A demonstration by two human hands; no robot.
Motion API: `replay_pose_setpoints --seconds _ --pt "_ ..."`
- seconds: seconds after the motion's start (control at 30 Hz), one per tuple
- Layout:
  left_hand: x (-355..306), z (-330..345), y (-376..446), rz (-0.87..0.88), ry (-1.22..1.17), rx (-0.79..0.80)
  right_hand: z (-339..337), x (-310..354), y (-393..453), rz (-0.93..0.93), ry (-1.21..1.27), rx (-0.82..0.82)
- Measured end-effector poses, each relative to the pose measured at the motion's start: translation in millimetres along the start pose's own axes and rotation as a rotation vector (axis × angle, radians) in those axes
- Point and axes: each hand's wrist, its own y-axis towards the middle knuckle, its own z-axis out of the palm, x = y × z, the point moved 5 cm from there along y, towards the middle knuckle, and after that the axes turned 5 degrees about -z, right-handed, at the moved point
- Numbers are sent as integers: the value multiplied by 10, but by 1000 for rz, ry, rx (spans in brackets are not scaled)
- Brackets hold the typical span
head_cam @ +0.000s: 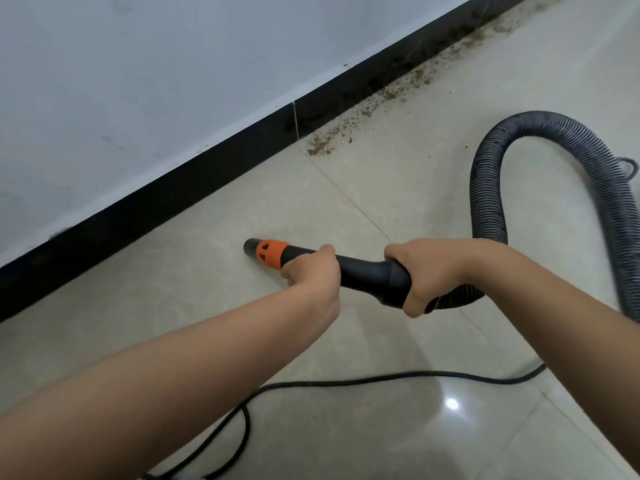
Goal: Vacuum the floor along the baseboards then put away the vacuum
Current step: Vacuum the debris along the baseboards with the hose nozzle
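I hold a black vacuum nozzle with an orange collar, its open tip pointing left just above the beige tiled floor. My left hand grips the nozzle right behind the orange collar. My right hand grips the thick rear end where the grey ribbed hose joins. The hose loops up and off to the right. A black baseboard runs diagonally under the white wall. Brown crumbly dirt lies along the baseboard further up and right of the nozzle tip.
A black power cord snakes across the glossy tiles below my arms and curls toward the bottom edge. The white wall fills the upper left. The floor beside the baseboard near the nozzle tip looks free of dirt.
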Motion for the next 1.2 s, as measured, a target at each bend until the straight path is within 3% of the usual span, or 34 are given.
replay_pose_setpoints --seconds 0.13,0.23,0.37,0.57,0.73,0.97,1.2 --pt "27 91 -42 -13 -15 -37 -36 -56 -53 31 14 44" --pt "14 150 -69 9 5 -63 13 -61 -25 6 45 -21" --pt "-129 307 -101 61 27 31 -15 -54 -18 -19 165 -54" --pt "-203 542 -313 14 -50 144 -229 -307 -319 90 248 -10" --pt "-178 721 -406 -8 29 187 -148 -428 -381 134 332 -10" --pt "-355 492 -120 111 64 51 -107 -230 -27 92 282 -61" --pt "-440 -35 -39 69 40 -64 -179 139 202 11 252 124"
